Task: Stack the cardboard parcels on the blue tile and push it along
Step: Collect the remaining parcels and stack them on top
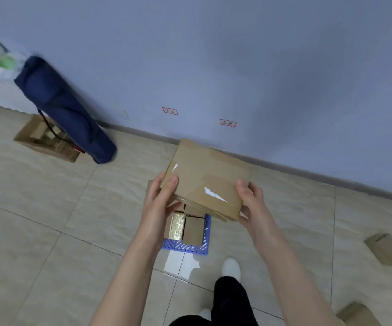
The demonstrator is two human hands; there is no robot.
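1. The left hand and the right hand each closed a grip on one near corner of a big taped cardboard parcel, held flat in the middle of the frame.
2. Its long side ran from upper left to lower right, and both hands were equally near.
3. The blue tile lay on the floor right under it, toward the bottom of the frame.
4. The tile already carried smaller parcels and a shiny gold packet.
5. Two loose parcels lay at the right edge and lower right.
6. An open box sat at the upper left; I could not tell what was inside.
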